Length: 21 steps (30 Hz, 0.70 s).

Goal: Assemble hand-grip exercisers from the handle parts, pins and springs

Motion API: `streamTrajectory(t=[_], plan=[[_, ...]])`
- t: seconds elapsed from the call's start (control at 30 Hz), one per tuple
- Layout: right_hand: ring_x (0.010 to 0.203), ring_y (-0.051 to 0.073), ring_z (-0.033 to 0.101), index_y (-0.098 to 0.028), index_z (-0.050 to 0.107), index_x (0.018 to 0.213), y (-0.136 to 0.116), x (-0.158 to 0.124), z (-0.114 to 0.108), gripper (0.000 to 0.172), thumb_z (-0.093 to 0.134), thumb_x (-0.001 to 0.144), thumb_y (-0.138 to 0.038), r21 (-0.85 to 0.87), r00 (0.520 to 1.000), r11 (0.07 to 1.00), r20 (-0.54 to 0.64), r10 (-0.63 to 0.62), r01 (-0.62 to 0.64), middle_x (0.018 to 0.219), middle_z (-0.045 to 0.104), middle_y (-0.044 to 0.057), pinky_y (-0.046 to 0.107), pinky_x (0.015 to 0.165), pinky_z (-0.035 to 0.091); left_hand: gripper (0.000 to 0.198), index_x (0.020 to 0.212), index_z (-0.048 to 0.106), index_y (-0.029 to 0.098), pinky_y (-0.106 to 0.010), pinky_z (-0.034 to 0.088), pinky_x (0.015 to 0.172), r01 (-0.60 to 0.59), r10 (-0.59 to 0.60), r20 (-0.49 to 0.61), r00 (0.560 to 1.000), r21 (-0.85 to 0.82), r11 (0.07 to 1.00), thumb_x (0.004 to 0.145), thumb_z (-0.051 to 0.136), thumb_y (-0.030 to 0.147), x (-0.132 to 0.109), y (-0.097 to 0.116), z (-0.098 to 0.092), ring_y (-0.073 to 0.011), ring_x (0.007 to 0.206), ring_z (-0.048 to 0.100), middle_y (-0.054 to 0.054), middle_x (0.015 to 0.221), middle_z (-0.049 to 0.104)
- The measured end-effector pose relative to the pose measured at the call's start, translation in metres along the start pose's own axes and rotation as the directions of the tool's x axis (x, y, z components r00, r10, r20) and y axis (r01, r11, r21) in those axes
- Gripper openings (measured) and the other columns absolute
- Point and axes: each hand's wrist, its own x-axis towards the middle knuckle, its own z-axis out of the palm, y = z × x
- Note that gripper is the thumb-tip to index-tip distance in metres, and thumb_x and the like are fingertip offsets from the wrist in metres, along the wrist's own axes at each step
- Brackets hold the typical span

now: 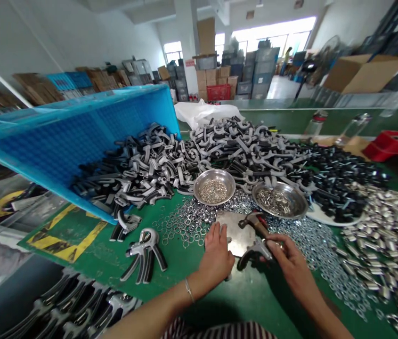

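My left hand (219, 252) reaches palm-down to the left edge of a flat metal plate (232, 230), beside loose washers and nuts (200, 216). Its fingers stretch forward, slightly apart, with nothing visible in them. My right hand (287, 254) is closed around a grey-and-black hand grip handle (257, 250), held low over the plate's near right corner. A hammer (255, 223) lies on the plate, its wooden handle pointing toward my right hand. Part of the held handle is hidden by my fingers. To the left, a hand grip with a spring (145, 254) rests on the green table.
A tipped blue crate (89, 127) spills handles into a large pile (230, 146). Two metal bowls (215, 187) (280, 200) hold small parts. Black-headed bolts (340, 179), metal cylinders (385, 226) and a red bin (396, 146) stand right. More hand grips (75, 306) lie lower left.
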Motion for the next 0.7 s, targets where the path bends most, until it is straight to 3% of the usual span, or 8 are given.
streamTrajectory(t=[0.13,0.2,0.3,0.4,0.47,0.53,0.6,0.7], plan=[[0.081,0.021,0.068,-0.021,0.068,0.103,0.006,-0.021,0.008,0.035,0.063,0.088,-0.052,0.313,0.962,0.917,0.188,0.196,-0.248,0.090,0.072,0.006,0.032,0.068,0.056,0.077,0.148,0.032,0.010,-0.057,0.018,0.122,-0.176,0.174,-0.023,0.984,-0.072,0.982,0.073,0.042,0.000,-0.007,-0.003,0.018,-0.0287,0.153,0.005,-0.016,0.161,0.025],[0.087,0.022,0.069,-0.021,0.072,0.098,0.008,-0.035,0.009,0.033,0.063,0.089,-0.051,0.317,0.916,0.878,0.301,0.266,-0.360,0.095,0.073,0.008,0.034,0.076,0.056,0.081,0.149,0.030,0.010,-0.058,0.017,0.122,-0.138,0.133,-0.058,0.989,-0.098,0.986,0.070,0.044,0.001,-0.008,-0.010,0.017,-0.0305,0.153,0.003,-0.018,0.162,0.022],[0.079,0.020,0.067,-0.019,0.072,0.092,0.007,-0.047,0.009,0.035,0.062,0.089,-0.053,0.189,0.868,0.893,0.384,0.316,-0.409,0.087,0.071,0.006,0.032,0.075,0.055,0.072,0.139,0.042,0.010,-0.057,0.017,0.122,-0.063,0.046,-0.080,0.996,-0.213,0.975,0.068,0.048,0.000,-0.010,-0.017,0.006,-0.0326,0.153,0.008,-0.019,0.159,0.028],[0.063,0.016,0.059,-0.019,0.065,0.083,0.000,-0.041,0.013,0.040,0.057,0.090,-0.057,-0.072,0.945,0.984,0.274,0.178,-0.165,0.071,0.062,0.000,0.026,0.060,0.049,0.054,0.133,0.045,0.018,-0.050,0.037,0.113,-0.063,0.053,-0.033,0.998,-0.511,0.857,0.080,0.050,0.007,-0.017,-0.011,-0.015,-0.0275,0.135,0.047,-0.015,0.141,0.051],[0.061,0.016,0.055,-0.020,0.059,0.082,-0.007,-0.031,0.018,0.037,0.055,0.091,-0.056,-0.276,0.987,0.958,0.159,-0.037,0.080,0.066,0.057,-0.002,0.026,0.058,0.045,0.040,0.129,0.044,0.021,-0.038,0.056,0.085,0.052,0.014,0.083,0.996,-0.741,0.670,0.090,0.054,0.022,-0.023,0.000,-0.031,-0.0186,0.093,0.067,-0.010,0.124,0.061],[0.062,0.016,0.054,-0.022,0.056,0.084,-0.015,-0.021,0.025,0.032,0.052,0.093,-0.052,-0.423,0.970,0.873,0.130,-0.207,0.243,0.066,0.057,-0.003,0.027,0.060,0.044,0.032,0.117,0.047,0.021,-0.023,0.049,0.053,0.198,-0.017,0.212,0.977,-0.879,0.433,0.093,0.054,0.041,-0.029,0.012,-0.044,-0.0078,0.057,0.056,-0.005,0.105,0.064],[0.059,0.016,0.053,-0.023,0.054,0.086,-0.023,-0.016,0.034,0.029,0.050,0.095,-0.049,-0.489,0.946,0.809,0.182,-0.270,0.325,0.064,0.055,-0.004,0.027,0.059,0.042,0.035,0.106,0.047,0.021,-0.017,0.035,0.042,0.280,-0.040,0.279,0.959,-0.926,0.253,0.094,0.050,0.054,-0.033,0.021,-0.054,-0.0038,0.046,0.041,0.000,0.088,0.061],[0.056,0.017,0.054,-0.024,0.051,0.085,-0.034,-0.015,0.046,0.027,0.047,0.097,-0.047,-0.516,0.920,0.763,0.257,-0.294,0.388,0.062,0.054,-0.004,0.026,0.057,0.041,0.042,0.104,0.047,0.021,-0.016,0.031,0.039,0.325,-0.084,0.314,0.946,-0.926,0.193,0.094,0.045,0.061,-0.036,0.028,-0.060,-0.0047,0.043,0.038,0.004,0.069,0.057]])
